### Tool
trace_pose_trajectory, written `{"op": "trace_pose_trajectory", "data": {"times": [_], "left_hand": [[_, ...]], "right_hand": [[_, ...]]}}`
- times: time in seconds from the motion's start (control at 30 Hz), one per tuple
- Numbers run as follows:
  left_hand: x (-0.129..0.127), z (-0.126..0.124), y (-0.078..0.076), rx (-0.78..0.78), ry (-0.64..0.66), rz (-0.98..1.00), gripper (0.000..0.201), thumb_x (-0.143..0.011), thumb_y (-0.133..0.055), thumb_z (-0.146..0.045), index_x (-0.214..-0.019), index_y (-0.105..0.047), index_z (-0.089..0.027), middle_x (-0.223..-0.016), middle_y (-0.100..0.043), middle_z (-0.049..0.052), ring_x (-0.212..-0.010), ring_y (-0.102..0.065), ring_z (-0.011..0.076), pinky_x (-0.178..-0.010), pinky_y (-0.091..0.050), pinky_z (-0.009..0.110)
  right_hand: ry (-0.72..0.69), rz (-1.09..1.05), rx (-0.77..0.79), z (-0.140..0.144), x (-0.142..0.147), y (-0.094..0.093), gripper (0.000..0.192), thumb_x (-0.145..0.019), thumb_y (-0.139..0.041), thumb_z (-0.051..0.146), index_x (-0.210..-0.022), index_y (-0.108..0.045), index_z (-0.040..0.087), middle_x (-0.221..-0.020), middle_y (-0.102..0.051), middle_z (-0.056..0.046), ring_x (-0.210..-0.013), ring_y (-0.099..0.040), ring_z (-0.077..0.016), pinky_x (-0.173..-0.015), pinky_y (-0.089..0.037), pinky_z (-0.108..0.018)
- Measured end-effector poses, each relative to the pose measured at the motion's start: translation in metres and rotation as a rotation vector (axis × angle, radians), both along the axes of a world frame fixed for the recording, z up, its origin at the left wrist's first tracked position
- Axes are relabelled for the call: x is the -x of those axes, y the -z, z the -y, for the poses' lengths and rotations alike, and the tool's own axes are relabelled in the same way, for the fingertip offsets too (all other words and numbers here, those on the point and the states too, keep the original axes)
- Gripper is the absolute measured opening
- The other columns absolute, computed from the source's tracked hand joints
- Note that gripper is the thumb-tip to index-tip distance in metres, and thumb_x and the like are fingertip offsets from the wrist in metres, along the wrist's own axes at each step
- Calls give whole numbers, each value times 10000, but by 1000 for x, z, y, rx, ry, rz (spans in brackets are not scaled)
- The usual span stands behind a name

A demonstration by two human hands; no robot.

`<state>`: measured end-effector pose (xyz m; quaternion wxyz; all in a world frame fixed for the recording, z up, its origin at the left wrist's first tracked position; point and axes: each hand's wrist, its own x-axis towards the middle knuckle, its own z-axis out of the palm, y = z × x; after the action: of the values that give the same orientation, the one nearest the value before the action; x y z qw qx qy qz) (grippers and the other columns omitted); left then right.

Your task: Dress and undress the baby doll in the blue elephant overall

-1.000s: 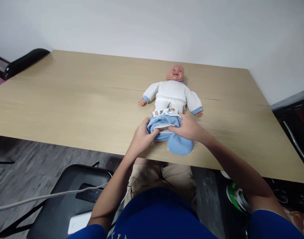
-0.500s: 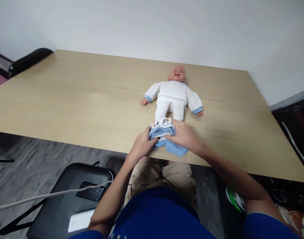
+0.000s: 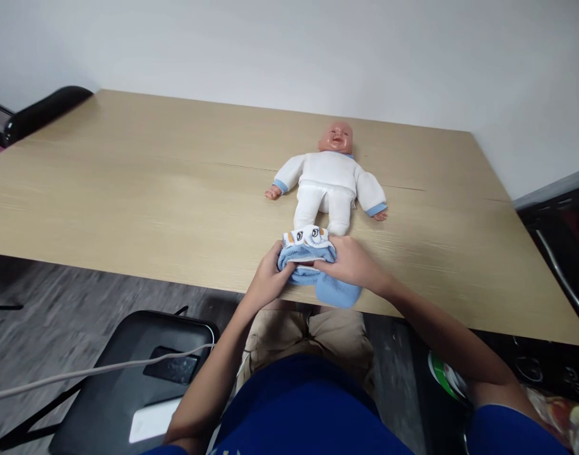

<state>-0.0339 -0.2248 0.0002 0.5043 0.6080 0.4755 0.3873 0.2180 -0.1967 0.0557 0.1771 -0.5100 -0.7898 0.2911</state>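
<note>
A baby doll (image 3: 329, 170) in a white top with blue cuffs lies on its back on the table, head toward the wall. Close to its feet, small blue doll pants (image 3: 339, 289) with a white patterned waistband are bunched up at the table's front edge. My left hand (image 3: 269, 278) grips the left side of the waistband, thumb inside the opening. On the right side, my right hand (image 3: 353, 262) has its thumb in the same opening and its fingers behind the cloth. The waistband is held apart between both hands. The doll's feet are hidden by the cloth.
The wooden table (image 3: 151, 183) reaches back to a white wall. At lower left, a black folding chair (image 3: 113, 373) carries a dark phone (image 3: 172, 366) and a white flat device (image 3: 154, 420), with a pale cable (image 3: 100, 368) crossing above it. A black armrest (image 3: 47, 114) stands at far left.
Both hands have shifted slightly toward me with the pants, and the waistband opening is stretched a little wider. The doll stays in place.
</note>
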Motion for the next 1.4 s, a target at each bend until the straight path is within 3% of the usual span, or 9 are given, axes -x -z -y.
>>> {"op": "trace_pose_trajectory", "data": {"times": [0.17, 0.4, 0.6, 0.73, 0.83, 0.97, 1.07, 1.23, 1.4], "left_hand": [[5, -5, 5, 53, 11, -51, 377, -997, -718, -441, -1320, -693, -247, -1300, -864, 92, -1238, -811, 322, -1119, -624, 472], [4, -6, 14, -35, -18, -536, 300, -999, -753, -396, -1251, -657, -265, -1018, -800, 109, -1148, -747, 454, -1169, -476, 666], [-18, 1, 25, -110, 48, -402, 273, -1038, -611, -218, -1310, -602, -245, -1313, -800, 156, -1341, -740, 414, -1177, -498, 605], [-27, 6, 38, -146, -82, -148, 390, -1082, -603, -223, -1470, -571, -231, -1410, -792, 160, -1324, -750, 357, -1182, -552, 549], [-29, 3, 44, -221, -178, 2, 343, -1135, -629, -288, -1471, -595, -228, -1418, -787, 143, -1310, -760, 306, -1157, -591, 475], [-28, -12, 43, -329, -216, -6, 203, -1140, -630, -265, -1337, -671, -240, -1239, -780, 98, -1145, -740, 268, -1048, -602, 432], [-23, -30, 36, -371, -222, -15, 160, -1136, -624, -259, -1274, -701, -241, -1278, -772, 111, -1200, -717, 272, -1097, -596, 445], [-9, -62, 20, -218, -11, 36, 227, -1194, -619, -420, -1223, -731, -225, -1237, -833, 106, -1166, -761, 276, -1116, -633, 458], [14, -75, 8, -234, 239, -37, 423, -1139, -731, -493, -1470, -715, -231, -1523, -819, 172, -1416, -764, 363, -1287, -611, 590]], "right_hand": [[29, 68, 24, -3, 8, -8, 172, -1034, -878, 435, -1048, -842, 266, -1114, -938, -88, -1000, -869, -337, -847, -605, -415], [45, 283, -67, -2, 14, 2, 288, -1030, -875, 426, -1240, -792, 249, -1267, -884, -156, -1163, -843, -410, -884, -623, -451], [62, 300, -115, 12, 7, 7, 479, -1064, -828, 347, -1498, -710, 180, -1422, -826, -231, -1354, -801, -468, -1018, -664, -520], [-8, 175, -139, 10, -5, 18, 319, -1041, -855, 348, -1311, -751, 214, -1292, -838, -183, -1230, -814, -418, -1024, -663, -516], [-25, 0, -154, 4, -14, 26, 301, -1019, -851, 303, -1297, -752, 242, -1235, -848, -126, -1147, -818, -361, -1005, -655, -477], [1, -129, -179, -12, -22, 32, 255, -947, -876, 253, -1177, -767, 243, -1126, -851, -89, -1036, -813, -325, -951, -637, -440], [-71, -148, -235, -30, -30, 32, 197, -947, -915, 319, -1056, -772, 241, -1089, -829, -92, -1029, -793, -322, -945, -625, -437], [-265, -227, -208, -62, -45, 23, 389, -975, -992, 554, -1146, -826, 246, -1164, -842, -85, -1020, -752, -296, -965, -625, -423], [-193, -364, -118, -69, -63, 27, 475, -978, -993, 652, -1084, -758, 252, -1046, -763, -43, -937, -666, -246, -893, -579, -389]]}}
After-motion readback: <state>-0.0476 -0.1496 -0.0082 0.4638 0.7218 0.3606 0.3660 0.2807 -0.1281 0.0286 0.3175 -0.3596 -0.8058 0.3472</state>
